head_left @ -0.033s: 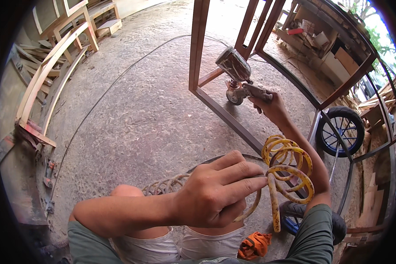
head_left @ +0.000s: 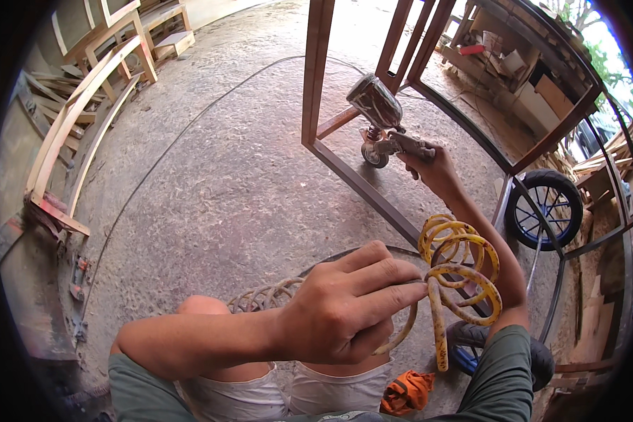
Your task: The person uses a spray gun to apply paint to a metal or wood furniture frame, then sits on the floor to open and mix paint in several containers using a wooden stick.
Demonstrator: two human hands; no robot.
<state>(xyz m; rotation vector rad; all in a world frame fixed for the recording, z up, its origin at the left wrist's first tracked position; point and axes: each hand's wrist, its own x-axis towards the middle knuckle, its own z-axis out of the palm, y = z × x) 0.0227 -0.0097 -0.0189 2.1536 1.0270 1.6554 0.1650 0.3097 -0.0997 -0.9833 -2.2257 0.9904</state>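
Right hand [head_left: 431,170] grips spray gun [head_left: 380,111] by metal frame [head_left: 364,190]; left hand [head_left: 355,302] closed on yellow coiled hose [head_left: 439,322]. Likely managing hose for spraying; next move needs hose slack.

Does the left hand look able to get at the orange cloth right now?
Probably not without letting go: the left hand appears to grip the yellow coiled hose, though nothing visible covers the orange cloth.

The spray gun cup [head_left: 377,103] has shifted slightly right.
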